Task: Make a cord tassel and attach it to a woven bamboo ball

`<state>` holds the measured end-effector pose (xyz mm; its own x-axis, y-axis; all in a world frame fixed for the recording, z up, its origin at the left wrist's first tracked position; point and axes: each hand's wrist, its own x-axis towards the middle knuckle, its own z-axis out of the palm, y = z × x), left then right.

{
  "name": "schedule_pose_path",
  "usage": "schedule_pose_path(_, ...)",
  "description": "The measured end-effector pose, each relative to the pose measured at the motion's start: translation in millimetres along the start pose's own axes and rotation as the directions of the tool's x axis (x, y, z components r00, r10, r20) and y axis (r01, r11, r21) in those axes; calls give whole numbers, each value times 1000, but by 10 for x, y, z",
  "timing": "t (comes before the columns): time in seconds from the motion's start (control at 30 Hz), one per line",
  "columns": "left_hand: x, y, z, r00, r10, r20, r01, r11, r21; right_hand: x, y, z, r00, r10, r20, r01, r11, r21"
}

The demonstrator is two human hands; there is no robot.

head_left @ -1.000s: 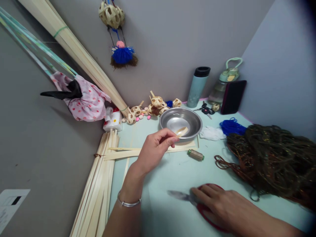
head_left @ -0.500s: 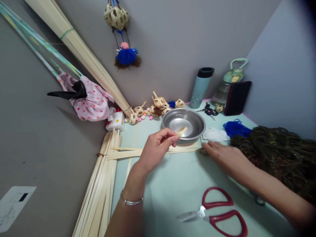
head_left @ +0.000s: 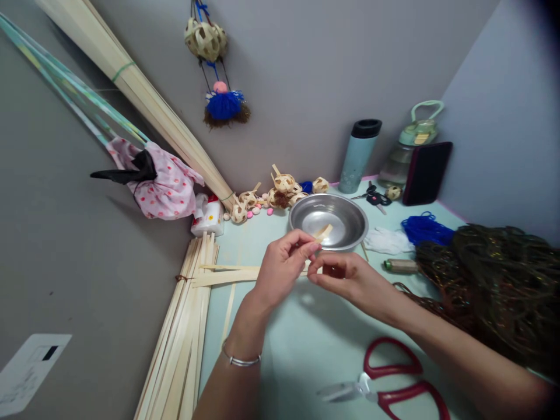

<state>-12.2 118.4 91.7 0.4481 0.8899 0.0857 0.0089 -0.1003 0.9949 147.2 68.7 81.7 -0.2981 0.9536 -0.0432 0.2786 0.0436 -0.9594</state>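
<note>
My left hand (head_left: 286, 265) is closed in a pinch on a small curled bamboo strip (head_left: 324, 233), held up in front of the steel bowl (head_left: 359, 236). Close beside it is my right hand (head_left: 345, 277), thumb and forefinger drawn together near the left fingertips. Whatever lies in that right pinch is too small to make out. Beneath both hands, flat bamboo strips (head_left: 231, 276) lie across the table. A thread spool (head_left: 400, 266) rests to the right of my right hand. Red-handled scissors (head_left: 365, 388) lie nearer to me, blades pointing left.
Woven bamboo balls (head_left: 283, 183) and small pink and white pieces line the wall. A bundle of bamboo strips (head_left: 179, 332) stands at left. On the right are dark yarn (head_left: 503, 286), blue yarn (head_left: 426, 228), white cloth (head_left: 387, 240), a tumbler (head_left: 359, 157) and a phone (head_left: 427, 174).
My right hand has moved left from beside the spool to my left fingertips, and the spool now shows uncovered. My left hand keeps its pinch on the strip. The view has shifted slightly.
</note>
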Motion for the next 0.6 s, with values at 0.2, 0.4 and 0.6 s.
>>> schedule_pose_path(0.2, 33, -57, -99, 998, -51, 31, 50, 998, 38, -75, -96, -298, 998, 50, 43, -56, 987, 148)
schedule_pose_path(0.4, 21, -108, -70, 965, -135, 225, 105, 985, 138, -109, -207, -509, 963, -150, -225, 102, 972, -214)
schedule_pose_path(0.6, -5, -105, 22, 911, -142, 387, 204, 971, -124, 30, -10, -597, 964, -76, -254, 85, 996, 24)
